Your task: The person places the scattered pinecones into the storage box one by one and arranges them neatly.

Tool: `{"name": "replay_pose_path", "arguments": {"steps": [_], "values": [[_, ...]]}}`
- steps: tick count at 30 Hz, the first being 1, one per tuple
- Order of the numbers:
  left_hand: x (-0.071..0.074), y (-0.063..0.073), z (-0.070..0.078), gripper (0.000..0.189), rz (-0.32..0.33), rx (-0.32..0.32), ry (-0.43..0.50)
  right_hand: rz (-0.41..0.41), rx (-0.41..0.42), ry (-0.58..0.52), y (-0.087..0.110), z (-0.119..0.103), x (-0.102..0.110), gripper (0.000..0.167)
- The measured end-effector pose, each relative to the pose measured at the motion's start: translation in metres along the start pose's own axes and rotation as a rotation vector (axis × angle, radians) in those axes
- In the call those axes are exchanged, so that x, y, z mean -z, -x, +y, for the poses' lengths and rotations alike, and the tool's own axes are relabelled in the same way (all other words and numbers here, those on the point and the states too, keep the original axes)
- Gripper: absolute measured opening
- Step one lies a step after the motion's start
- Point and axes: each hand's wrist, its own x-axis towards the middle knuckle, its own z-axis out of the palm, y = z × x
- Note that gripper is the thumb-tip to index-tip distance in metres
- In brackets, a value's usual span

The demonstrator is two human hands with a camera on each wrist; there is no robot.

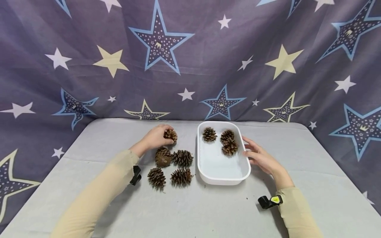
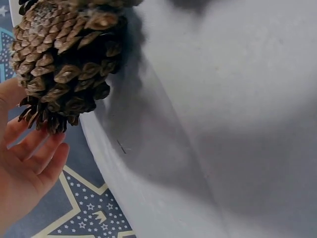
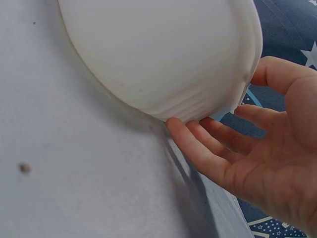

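Note:
My left hand [image 1: 155, 137] grips a pine cone [image 1: 171, 135] at the back of the table, left of the white tray [image 1: 224, 181]. In the left wrist view, a larger pine cone [image 2: 64, 54] in front partly hides the one at my left fingertips. My right hand [image 1: 263, 161] rests against the tray's right wall, its fingers extended. The right wrist view shows those fingers [image 3: 198, 153] touching the outside of the tray. Inside the tray lie a single pine cone [image 1: 209, 134] and two touching ones, one farther back [image 1: 227, 135] and one nearer [image 1: 230, 147].
Several pine cones lie left of the tray: one beneath my left hand [image 1: 163, 157], one beside it [image 1: 183, 158], and two nearer the front [image 1: 156, 178] [image 1: 181, 177]. A star-patterned cloth [image 1: 190, 66] hangs behind the grey-covered table [image 1: 184, 211].

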Motion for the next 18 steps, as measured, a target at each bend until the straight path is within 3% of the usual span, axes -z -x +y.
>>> {"name": "replay_pose_path", "arguments": {"steps": [11, 18], "values": [[0.01, -0.002, 0.013, 0.058, 0.023, -0.016, -0.01, 0.002, 0.009, -0.001, -0.001, 0.0, 0.002, 0.07], [0.009, -0.003, 0.022, 0.059, 0.026, -0.022, -0.004, -0.009, 0.015, 0.001, -0.001, 0.001, 0.002, 0.07]]}}
